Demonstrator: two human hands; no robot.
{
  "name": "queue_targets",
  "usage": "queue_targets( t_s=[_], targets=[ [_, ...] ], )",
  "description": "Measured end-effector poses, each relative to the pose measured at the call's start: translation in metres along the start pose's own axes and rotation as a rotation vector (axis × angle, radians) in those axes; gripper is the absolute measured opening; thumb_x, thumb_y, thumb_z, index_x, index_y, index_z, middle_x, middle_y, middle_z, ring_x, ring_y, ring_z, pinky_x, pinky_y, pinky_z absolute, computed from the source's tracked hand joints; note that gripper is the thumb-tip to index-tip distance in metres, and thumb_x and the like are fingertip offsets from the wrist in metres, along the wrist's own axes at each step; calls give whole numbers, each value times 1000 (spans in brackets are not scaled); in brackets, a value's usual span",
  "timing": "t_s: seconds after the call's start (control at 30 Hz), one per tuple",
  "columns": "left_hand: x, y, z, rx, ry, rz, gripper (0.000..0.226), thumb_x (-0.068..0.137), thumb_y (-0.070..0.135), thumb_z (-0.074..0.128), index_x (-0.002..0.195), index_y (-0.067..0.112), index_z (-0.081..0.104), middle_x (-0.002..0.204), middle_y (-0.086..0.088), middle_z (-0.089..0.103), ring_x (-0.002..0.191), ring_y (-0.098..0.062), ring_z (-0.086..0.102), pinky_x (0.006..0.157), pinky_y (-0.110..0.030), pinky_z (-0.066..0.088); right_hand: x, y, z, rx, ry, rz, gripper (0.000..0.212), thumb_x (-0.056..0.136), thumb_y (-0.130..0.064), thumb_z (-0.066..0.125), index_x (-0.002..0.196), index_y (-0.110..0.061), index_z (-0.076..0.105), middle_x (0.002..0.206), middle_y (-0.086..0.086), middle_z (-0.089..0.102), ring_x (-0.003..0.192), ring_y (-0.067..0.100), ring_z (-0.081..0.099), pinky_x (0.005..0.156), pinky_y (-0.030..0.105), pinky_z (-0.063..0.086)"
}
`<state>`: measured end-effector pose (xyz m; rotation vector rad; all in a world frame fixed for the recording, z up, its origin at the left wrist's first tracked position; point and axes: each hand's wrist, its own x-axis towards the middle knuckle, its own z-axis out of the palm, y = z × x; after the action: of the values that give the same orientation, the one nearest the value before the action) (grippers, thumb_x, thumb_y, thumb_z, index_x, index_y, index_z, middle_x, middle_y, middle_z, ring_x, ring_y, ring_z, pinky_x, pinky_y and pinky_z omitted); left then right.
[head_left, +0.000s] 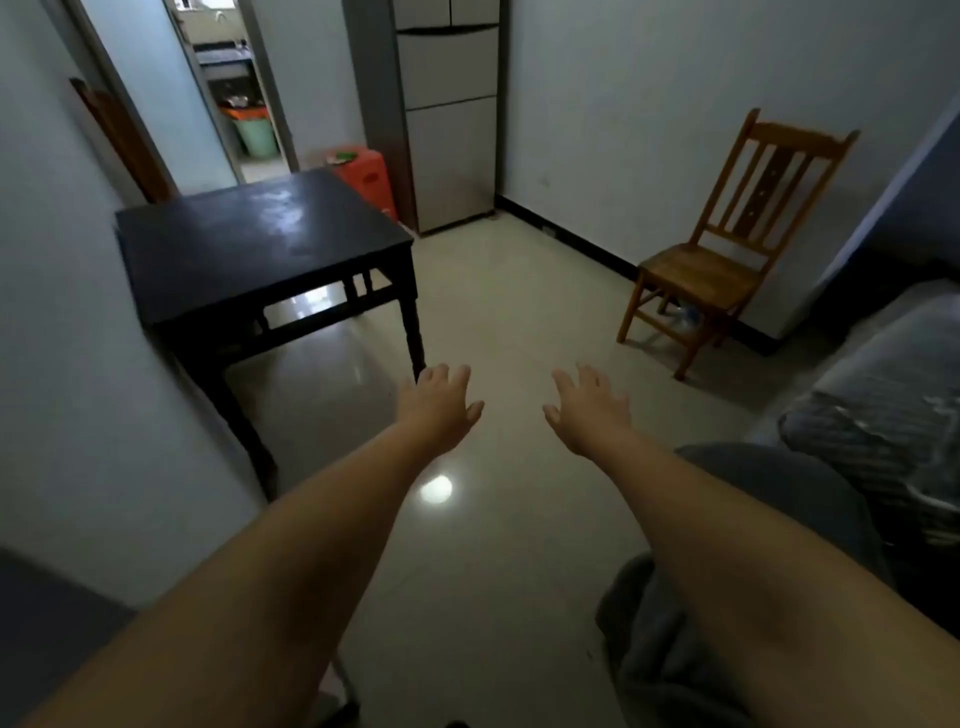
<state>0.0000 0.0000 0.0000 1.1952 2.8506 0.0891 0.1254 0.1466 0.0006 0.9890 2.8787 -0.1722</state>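
Both my arms stretch forward over the pale tiled floor (509, 322). My left hand (439, 405) is held palm down with fingers spread, just in front of the near right leg of a dark wooden table (249, 244). My right hand (587, 410) is also palm down with fingers spread, a short way to the right of the left hand. Neither hand holds or touches anything.
The dark table stands against the left wall. A wooden chair (727, 244) stands by the right wall. A grey fridge (447, 114) and a red stool (366, 174) are at the back, with a doorway (228, 88) at the far left. A grey sofa (883, 415) is at the right.
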Motion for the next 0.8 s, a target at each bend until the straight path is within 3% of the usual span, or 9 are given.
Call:
queue_targets(
  t_s=[0.3, 0.8],
  targets=[
    [115, -44, -17, 40, 9, 7, 54, 95, 48, 41, 141, 19, 33, 140, -12, 42, 130, -31, 40, 106, -46, 34, 111, -18, -16, -15, -38, 14, 58, 99, -46, 34, 151, -22, 20, 155, 11, 24, 139, 31, 29, 109, 52, 28],
    [396, -16, -44, 38, 64, -21, 56, 96, 49, 38, 143, 20, 31, 142, -10, 42, 130, -30, 40, 104, -45, 35, 396, 50, -86, -53, 43, -26, 57, 100, -46, 34, 150, -22, 21, 155, 11, 23, 138, 30, 28, 106, 48, 32]
  ],
)
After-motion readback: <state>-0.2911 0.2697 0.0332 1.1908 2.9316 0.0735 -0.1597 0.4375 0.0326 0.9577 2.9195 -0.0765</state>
